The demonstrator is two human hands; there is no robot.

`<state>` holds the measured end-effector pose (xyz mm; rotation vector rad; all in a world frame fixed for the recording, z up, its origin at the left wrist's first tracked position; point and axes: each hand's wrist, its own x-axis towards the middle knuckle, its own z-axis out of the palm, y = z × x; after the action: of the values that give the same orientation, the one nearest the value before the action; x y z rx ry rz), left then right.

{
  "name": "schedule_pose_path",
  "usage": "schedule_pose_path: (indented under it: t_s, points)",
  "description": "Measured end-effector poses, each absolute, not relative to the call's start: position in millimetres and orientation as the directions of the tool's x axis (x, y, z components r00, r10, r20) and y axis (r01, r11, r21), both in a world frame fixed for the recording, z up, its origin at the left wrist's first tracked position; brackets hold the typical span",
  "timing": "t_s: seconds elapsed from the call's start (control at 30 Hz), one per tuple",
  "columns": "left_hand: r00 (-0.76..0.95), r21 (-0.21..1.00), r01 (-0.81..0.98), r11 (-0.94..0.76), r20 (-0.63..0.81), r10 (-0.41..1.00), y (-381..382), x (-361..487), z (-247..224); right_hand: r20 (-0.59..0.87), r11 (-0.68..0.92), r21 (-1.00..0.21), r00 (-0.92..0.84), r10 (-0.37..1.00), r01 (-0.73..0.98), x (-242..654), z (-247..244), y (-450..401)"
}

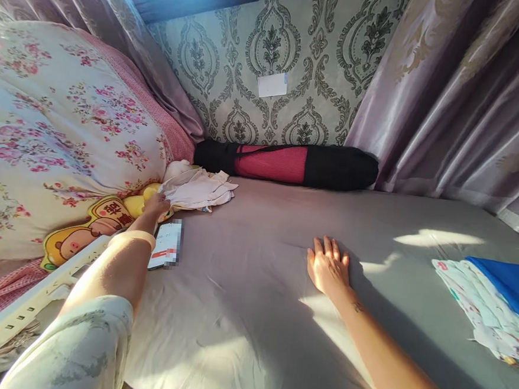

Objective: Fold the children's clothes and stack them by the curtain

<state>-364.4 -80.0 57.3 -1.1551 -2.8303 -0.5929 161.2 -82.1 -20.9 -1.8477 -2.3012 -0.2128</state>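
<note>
My left hand (156, 204) reaches to the left side of the bed, its fingers closed on the near edge of a crumpled pale cloth (200, 189). A yellow plush thing (135, 205) lies beside that hand, and a phone (165, 246) with a lit screen rests just below it on the grey sheet (247, 247). Out on the sheet, right of the middle, my right hand (329, 264) lies palm down with fingers spread, holding nothing.
Against the patterned wall lies a black and red roll bag (270, 162). Folded cloths (486, 311) with a blue piece (508, 289) are at the right. Flowered bedding (68, 128), a pig cushion (72, 243) and a white rail (24, 314) line the left.
</note>
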Motion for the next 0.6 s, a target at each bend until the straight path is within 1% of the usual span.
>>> schedule_pose_path:
  t_s: [0.1,0.23,0.37,0.43,0.5,0.6]
  points:
    - [-0.798,0.344,0.593,0.728,0.132,0.588,-75,-360,58,0.217,0.212,-0.023,-0.202,0.955,0.977,160,-18,-83]
    - [-0.772,0.329,0.630,0.704,0.167,0.613,-69,-349,65,0.206,0.210,-0.038,-0.198,0.958,0.977,159,-16,-85]
    - [-0.733,0.322,0.669,0.670,0.136,0.666,-68,-338,74,0.214,0.223,-0.036,-0.210,0.954,0.974,160,-14,-86]
    - [-0.712,0.296,0.693,0.658,0.138,0.688,-69,-334,78,0.218,0.226,-0.037,-0.213,0.953,0.974,160,-13,-87]
    - [-0.719,0.259,0.692,0.674,0.161,0.676,-70,-331,82,0.216,0.226,-0.044,-0.212,0.953,0.973,161,-12,-88]
    - [-0.675,0.213,0.738,0.640,0.256,0.692,-70,-323,91,0.222,0.228,-0.059,-0.210,0.952,0.972,160,-12,-88]
